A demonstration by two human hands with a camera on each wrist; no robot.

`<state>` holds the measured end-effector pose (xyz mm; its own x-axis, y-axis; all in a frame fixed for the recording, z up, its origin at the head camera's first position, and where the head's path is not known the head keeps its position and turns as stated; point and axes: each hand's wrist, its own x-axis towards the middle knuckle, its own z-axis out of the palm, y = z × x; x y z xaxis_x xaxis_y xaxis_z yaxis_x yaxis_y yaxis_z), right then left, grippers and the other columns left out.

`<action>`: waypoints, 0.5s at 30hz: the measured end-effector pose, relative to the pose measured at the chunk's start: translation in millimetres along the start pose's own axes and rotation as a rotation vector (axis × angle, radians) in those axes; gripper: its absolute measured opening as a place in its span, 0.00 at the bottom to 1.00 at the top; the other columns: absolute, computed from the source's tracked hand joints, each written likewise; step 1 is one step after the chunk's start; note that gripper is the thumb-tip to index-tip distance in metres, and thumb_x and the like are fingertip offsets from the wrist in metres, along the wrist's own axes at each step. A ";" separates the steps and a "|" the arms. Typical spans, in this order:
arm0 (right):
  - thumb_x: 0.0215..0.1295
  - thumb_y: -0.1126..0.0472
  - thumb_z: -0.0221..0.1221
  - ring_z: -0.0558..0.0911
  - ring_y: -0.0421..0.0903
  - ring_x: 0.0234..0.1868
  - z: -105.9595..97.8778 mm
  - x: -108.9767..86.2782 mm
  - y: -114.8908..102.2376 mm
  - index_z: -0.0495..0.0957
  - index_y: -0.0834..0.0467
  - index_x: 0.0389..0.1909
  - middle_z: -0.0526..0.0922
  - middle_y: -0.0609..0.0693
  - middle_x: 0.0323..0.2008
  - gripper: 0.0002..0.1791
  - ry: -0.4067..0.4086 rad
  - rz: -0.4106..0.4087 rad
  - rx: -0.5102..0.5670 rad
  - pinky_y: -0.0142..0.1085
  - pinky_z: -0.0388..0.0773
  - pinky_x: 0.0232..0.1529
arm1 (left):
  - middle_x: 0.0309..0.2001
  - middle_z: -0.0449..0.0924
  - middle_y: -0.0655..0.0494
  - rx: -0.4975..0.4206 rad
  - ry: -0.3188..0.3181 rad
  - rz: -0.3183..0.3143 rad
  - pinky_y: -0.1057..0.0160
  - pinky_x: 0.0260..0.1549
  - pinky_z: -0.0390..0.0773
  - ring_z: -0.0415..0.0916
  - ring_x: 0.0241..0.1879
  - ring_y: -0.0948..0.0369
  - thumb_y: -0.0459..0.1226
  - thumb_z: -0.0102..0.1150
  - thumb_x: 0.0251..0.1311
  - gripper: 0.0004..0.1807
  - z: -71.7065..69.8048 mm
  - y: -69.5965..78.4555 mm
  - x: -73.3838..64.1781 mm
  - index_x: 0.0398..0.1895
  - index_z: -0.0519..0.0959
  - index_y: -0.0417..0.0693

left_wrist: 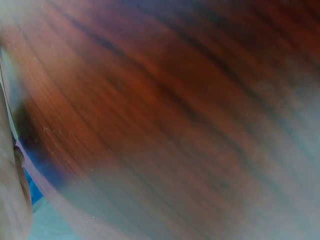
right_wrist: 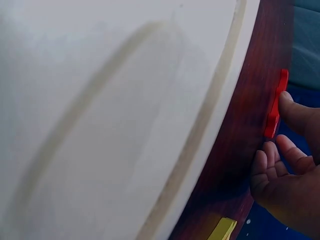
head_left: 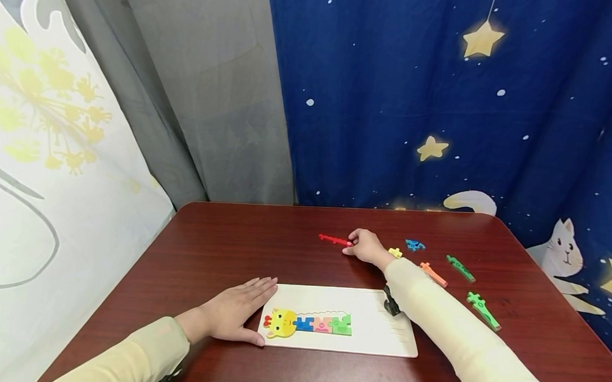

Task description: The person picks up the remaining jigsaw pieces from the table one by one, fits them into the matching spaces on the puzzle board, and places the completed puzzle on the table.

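A pale wooden puzzle board [head_left: 382, 323] lies at the front of the table. On its left part sits a yellow giraffe head [head_left: 283, 323], joined to blue [head_left: 304, 324], pink [head_left: 323, 325] and green [head_left: 342, 325] pieces in a row. My left hand [head_left: 233, 309] rests with extended fingers along the board's left edge; its own wrist view is mostly blurred wood. Beyond the board, my right hand [head_left: 367, 246] reaches to a red puzzle piece [head_left: 333, 239] and holds its right end between thumb and fingers. The right wrist view shows the thumb [right_wrist: 286, 96] against the red piece [right_wrist: 272, 117].
Right of the right hand lie a yellow piece [head_left: 395, 252], a blue piece [head_left: 415, 245], an orange piece [head_left: 433, 274] and two green pieces [head_left: 460, 268]. The right forearm [head_left: 443, 325] passes over the board's right end. Curtains [head_left: 370, 103] hang behind the table.
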<state>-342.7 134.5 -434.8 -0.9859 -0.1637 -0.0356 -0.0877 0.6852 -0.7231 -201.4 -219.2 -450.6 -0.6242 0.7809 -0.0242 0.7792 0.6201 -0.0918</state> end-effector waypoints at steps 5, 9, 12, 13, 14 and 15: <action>0.58 0.62 0.69 0.74 0.50 0.36 0.2 0.4 1.9 0.75 0.65 0.46 0.76 0.54 0.36 0.19 0.000 0.007 -0.005 0.40 0.74 0.41 | 0.76 0.47 0.49 -0.004 -0.002 -0.002 0.56 0.70 0.52 0.46 0.74 0.56 0.77 0.37 0.54 0.60 0.1 0.2 0.2 0.77 0.49 0.42; 0.58 0.62 0.69 0.74 0.50 0.36 0.7 0.5 2.1 0.75 0.65 0.47 0.77 0.54 0.36 0.19 0.001 0.008 -0.008 0.41 0.74 0.42 | 0.76 0.47 0.50 -0.002 -0.004 -0.003 0.56 0.70 0.51 0.45 0.74 0.56 0.76 0.36 0.54 0.60 0.6 0.2 0.3 0.77 0.49 0.42; 0.58 0.63 0.69 0.74 0.50 0.36 1.1 0.8 2.2 0.75 0.65 0.47 0.76 0.54 0.36 0.19 0.000 0.004 -0.010 0.41 0.74 0.42 | 0.76 0.47 0.50 0.000 -0.003 -0.002 0.56 0.70 0.51 0.45 0.74 0.56 0.76 0.36 0.54 0.59 1.2 0.1 0.4 0.77 0.49 0.42; 0.58 0.63 0.69 0.74 0.50 0.35 1.3 0.9 2.1 0.75 0.65 0.47 0.76 0.54 0.36 0.19 0.000 0.004 -0.009 0.40 0.74 0.41 | 0.76 0.47 0.50 0.000 -0.002 -0.001 0.56 0.70 0.51 0.45 0.74 0.56 0.76 0.36 0.54 0.59 1.5 0.1 0.5 0.77 0.49 0.42; 0.58 0.63 0.69 0.74 0.49 0.35 1.4 1.2 2.0 0.76 0.65 0.47 0.76 0.54 0.36 0.19 0.001 0.005 -0.005 0.40 0.74 0.41 | 0.76 0.47 0.50 0.001 0.000 0.000 0.56 0.70 0.51 0.45 0.74 0.56 0.76 0.36 0.54 0.59 1.6 0.0 0.5 0.77 0.49 0.42; 0.58 0.63 0.69 0.74 0.49 0.35 1.4 1.5 2.0 0.76 0.65 0.47 0.76 0.54 0.35 0.18 0.001 0.002 -0.005 0.40 0.74 0.41 | 0.76 0.47 0.50 0.002 0.001 0.000 0.56 0.70 0.51 0.45 0.74 0.56 0.76 0.36 0.54 0.59 1.8 0.0 0.5 0.77 0.49 0.42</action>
<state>-344.1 134.7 -437.3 -0.9862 -0.1614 -0.0363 -0.0864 0.6894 -0.7192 -201.8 -218.9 -452.4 -0.6241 0.7810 -0.0233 0.7792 0.6198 -0.0934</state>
